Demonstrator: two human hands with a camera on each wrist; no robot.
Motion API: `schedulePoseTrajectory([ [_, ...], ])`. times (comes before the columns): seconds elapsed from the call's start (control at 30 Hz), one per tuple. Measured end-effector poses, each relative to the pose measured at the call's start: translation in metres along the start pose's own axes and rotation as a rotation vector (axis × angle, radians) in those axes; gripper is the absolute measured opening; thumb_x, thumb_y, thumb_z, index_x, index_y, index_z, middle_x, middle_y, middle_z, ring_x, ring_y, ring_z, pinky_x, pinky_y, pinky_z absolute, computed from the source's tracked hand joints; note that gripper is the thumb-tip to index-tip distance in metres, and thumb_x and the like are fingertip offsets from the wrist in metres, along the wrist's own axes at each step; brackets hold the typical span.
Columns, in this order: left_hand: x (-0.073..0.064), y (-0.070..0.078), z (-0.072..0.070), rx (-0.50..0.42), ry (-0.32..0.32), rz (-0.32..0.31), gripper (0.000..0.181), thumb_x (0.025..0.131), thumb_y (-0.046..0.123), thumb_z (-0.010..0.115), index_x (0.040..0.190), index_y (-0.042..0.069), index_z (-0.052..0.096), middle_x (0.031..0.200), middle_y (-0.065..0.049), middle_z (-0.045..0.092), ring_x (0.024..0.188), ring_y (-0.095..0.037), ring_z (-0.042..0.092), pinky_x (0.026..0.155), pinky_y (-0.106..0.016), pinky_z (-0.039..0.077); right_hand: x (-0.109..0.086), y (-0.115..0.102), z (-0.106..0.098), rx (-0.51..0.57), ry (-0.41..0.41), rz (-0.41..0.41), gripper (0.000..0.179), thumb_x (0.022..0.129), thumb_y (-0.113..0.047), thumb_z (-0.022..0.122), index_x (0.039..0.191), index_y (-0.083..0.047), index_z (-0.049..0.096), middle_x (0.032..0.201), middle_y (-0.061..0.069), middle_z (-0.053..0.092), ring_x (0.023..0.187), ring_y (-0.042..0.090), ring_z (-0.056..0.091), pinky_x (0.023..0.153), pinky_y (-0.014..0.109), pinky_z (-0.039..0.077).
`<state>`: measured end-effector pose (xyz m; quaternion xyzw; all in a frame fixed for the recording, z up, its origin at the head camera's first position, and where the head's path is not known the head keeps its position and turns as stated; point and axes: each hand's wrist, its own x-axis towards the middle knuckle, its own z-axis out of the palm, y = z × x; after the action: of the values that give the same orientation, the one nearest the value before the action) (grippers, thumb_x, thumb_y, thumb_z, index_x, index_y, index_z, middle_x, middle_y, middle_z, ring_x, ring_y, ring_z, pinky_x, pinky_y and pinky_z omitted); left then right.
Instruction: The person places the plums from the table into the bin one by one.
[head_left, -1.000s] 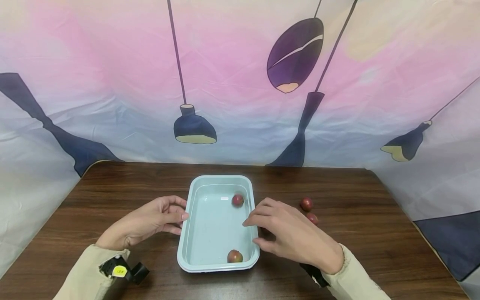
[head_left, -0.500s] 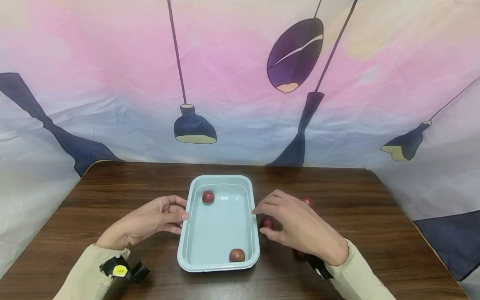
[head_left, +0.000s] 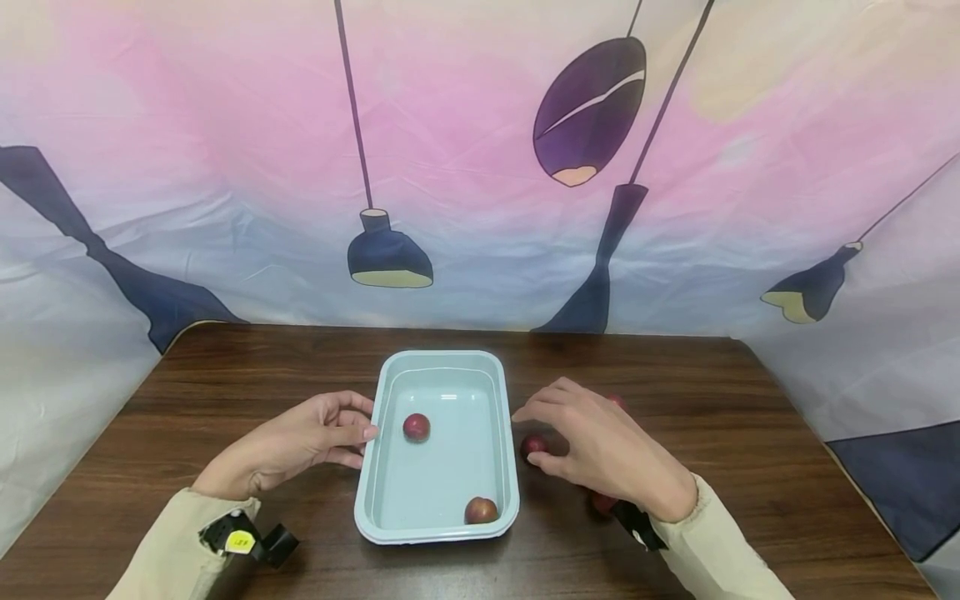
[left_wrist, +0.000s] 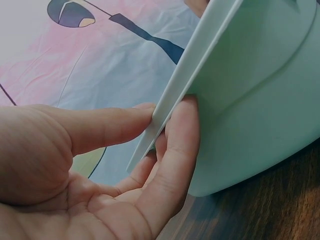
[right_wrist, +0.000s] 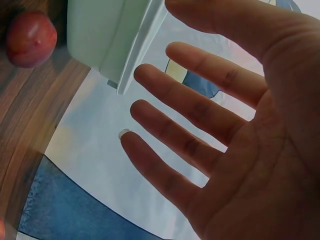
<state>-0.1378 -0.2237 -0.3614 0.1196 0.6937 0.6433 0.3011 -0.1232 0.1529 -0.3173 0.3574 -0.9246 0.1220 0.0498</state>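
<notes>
In the head view my left hand (head_left: 315, 433) pinches the left rim of a pale blue-green plastic tray (head_left: 450, 475); the left wrist view shows the thumb on top of the rim and fingers beneath. Two plums lie inside: a red plum (head_left: 416, 427) left of the middle and a browner plum (head_left: 481, 510) in the near right corner. Just beyond the tray's right rim is my right hand (head_left: 600, 450), fingers spread and holding nothing in the right wrist view. Partly under its thumb, another plum (head_left: 533, 447) sits on the table beside the tray wall.
Two further plums, partly hidden by the right hand and wrist, lie on the brown wooden table (head_left: 697, 400): a far plum (head_left: 617, 401) and a near plum (head_left: 602, 502). A printed cloth backdrop (head_left: 480, 167) hangs behind the table.
The red plum has rolled left across the tray, then nearer. The browner plum has shifted slightly right. My right hand has drawn right, off the tray's rim; the left hand and tray stay put.
</notes>
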Motion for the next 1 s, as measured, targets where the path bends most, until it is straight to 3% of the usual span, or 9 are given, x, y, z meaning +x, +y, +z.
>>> schedulePoseTrajectory([
  [0.77, 0.001, -0.002, 0.000, -0.017, -0.020, 0.024, 0.056, 0.101, 0.012, 0.063, 0.137, -0.017, 0.031, 0.106, -0.005, 0.072, 0.097, -0.014, 0.072, 0.087, -0.033, 0.064, 0.002, 0.012, 0.013, 0.022, -0.114, 0.093, 0.040, 0.083, -0.025, 0.085, 0.120, -0.020, 0.071, 0.119, -0.007, 0.070, 0.117, 0.014, 0.058, 0.095, 0.035, 0.057],
  [1.0, 0.001, -0.002, 0.000, -0.016, -0.018, 0.021, 0.057, 0.101, 0.011, 0.063, 0.138, -0.017, 0.030, 0.107, -0.006, 0.072, 0.098, -0.014, 0.072, 0.088, -0.033, 0.064, 0.004, 0.015, 0.019, 0.015, -0.136, 0.085, 0.043, 0.080, -0.021, 0.087, 0.120, -0.018, 0.072, 0.116, -0.003, 0.072, 0.113, 0.016, 0.060, 0.096, 0.038, 0.057],
])
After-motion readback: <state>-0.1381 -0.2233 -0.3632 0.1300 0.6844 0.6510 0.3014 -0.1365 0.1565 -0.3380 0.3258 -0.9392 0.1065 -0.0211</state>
